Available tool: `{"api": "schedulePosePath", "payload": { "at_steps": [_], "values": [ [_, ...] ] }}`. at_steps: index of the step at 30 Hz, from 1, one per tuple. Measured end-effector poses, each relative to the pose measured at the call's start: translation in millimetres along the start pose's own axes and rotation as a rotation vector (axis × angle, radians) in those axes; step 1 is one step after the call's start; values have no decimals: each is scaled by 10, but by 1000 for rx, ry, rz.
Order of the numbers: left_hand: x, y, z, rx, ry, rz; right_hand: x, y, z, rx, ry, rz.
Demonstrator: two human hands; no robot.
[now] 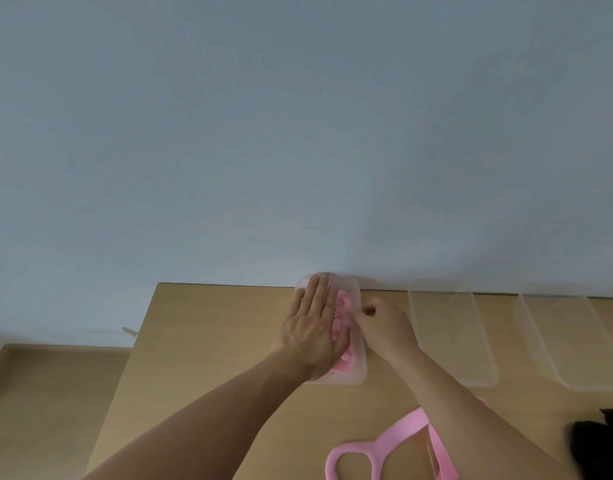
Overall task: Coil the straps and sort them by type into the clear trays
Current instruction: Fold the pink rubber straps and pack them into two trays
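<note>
A clear tray (359, 370) stands at the table's far edge with coiled pink straps (343, 308) inside it. My left hand (313, 327) lies flat over the tray, fingers straight, pressing down on the coils. My right hand (384, 322) is at the tray's right rim with curled fingers; whether it pinches a strap end I cannot tell. A loose pink strap (395, 441) lies uncoiled on the table near the front, partly under my right forearm.
Two more clear trays (450, 327) (571, 341) lie to the right along the back of the wooden table (211, 341). A dark object (599, 441) sits at the right edge. A lower wooden surface (48, 382) lies to the left. A pale wall rises behind.
</note>
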State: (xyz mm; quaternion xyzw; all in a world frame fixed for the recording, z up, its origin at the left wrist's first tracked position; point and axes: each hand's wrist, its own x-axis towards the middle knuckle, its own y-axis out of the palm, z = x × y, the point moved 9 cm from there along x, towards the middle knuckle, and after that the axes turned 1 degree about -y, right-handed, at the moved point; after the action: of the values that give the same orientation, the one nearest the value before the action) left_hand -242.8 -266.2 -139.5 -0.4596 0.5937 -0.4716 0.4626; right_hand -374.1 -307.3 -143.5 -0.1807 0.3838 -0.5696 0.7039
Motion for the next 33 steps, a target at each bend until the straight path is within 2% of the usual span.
{"api": "schedulePosePath", "payload": {
  "at_steps": [2, 8, 14, 18, 21, 23, 26, 33],
  "values": [
    [-20, 8, 1, 16, -1, 7, 68, -2, 9, 14, 8, 23],
    [-39, -49, -10, 3, -5, -2, 341, -108, 174, 45, -20, -51],
    [-35, -59, -13, -29, 7, -28, 464, -74, 55, 162, 69, -55],
    [-33, -79, -18, -35, 16, -62, 431, -97, 95, 133, 54, -78],
    [-41, -81, -12, -42, -6, -67, 338, -14, 14, 335, 108, -45],
    [-42, -77, 27, -41, -47, -76, 257, 23, -52, 387, 124, -38],
    [-46, -40, 64, -34, -100, -56, 170, 85, -136, 419, 139, -10],
    [-39, 5, 57, -25, -88, -5, 176, 76, -158, 425, 170, -10]
  ]
}}
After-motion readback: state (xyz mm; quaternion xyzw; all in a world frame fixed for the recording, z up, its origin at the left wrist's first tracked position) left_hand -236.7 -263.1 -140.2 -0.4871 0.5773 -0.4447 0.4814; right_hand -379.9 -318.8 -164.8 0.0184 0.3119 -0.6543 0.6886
